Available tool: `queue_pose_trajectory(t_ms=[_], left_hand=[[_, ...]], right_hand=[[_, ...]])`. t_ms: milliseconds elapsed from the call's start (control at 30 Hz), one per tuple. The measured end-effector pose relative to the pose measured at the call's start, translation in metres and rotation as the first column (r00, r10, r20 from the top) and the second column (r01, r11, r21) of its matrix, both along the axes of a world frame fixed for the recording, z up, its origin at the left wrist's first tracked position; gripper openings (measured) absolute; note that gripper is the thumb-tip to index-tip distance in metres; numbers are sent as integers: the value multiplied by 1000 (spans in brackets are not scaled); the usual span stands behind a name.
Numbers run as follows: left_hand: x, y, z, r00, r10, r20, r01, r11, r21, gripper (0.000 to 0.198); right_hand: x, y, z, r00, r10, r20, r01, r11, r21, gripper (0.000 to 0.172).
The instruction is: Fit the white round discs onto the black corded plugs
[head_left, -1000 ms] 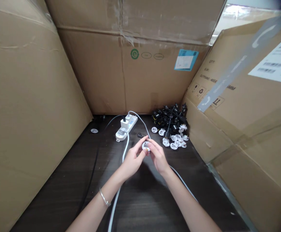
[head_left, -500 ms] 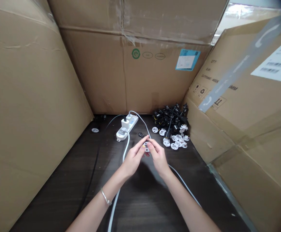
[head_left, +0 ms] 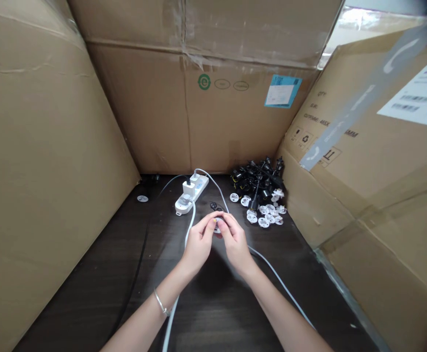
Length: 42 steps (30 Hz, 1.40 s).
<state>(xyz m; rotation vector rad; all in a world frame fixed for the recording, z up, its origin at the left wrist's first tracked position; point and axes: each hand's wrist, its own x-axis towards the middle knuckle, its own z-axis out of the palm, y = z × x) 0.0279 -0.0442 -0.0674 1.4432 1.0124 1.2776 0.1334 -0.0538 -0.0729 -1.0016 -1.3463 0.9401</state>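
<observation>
White disc: right of the power strip, nearer the camera. Left hand and right hand pinch it between them; uneven pressure could tip it loose onto the tabletop.

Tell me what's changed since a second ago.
The left hand and right hand have shifted slightly left and toward the person, carrying the white disc; they now cover more of it. Nothing was let go. The power strip and black parts pile stayed put.
</observation>
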Motion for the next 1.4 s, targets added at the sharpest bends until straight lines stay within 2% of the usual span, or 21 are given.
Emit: queue_pose_trajectory(t_ms=[233, 367, 500, 567, 767, 900, 1000, 1133, 1400], left_hand=[[-2, 2, 2, 994, -108, 24, 109, 994, -27, 39], [-1, 0, -1, 998, -66, -3, 66, 998, 19, 36], [1, -3, -4, 999, 16, -34, -15, 999, 50, 35], [1, -3, -3, 999, 20, -26, -19, 999, 39, 35], [-5, 1, 2, 984, -150, 97, 152, 988, -6, 40], [-5, 3, 1, 970, -226, 91, 225, 974, 18, 44], [-3, 2, -1, 981, -189, 49, 188, 982, 34, 52], [-2, 2, 0, 987, -148, 59, 146, 989, 24, 44], [-2, 3, 4, 989, -146, 23, 144, 987, 67, 32]], right_hand=[[3, 2, 1, 999, 4, -51, -5, 1000, -14, 25], [2, 1, 1, 998, 26, -49, -26, 1000, -7, 24], [1, 0, 0, 1000, -1, -31, 1, 1000, 2, 22], [1, -1, 0, 999, -18, -31, 18, 1000, 3, 22], [3, -1, 1, 998, -28, -51, 30, 999, 34, 26], [6, 1, -1, 984, 31, -174, -29, 999, 14, 35], [6, 2, -4, 969, 42, -245, -49, 999, -22, 37], [4, 1, -4, 967, 41, -250, -48, 999, -23, 35], [4, 1, -3, 973, 46, -225, -53, 998, -24, 32]])
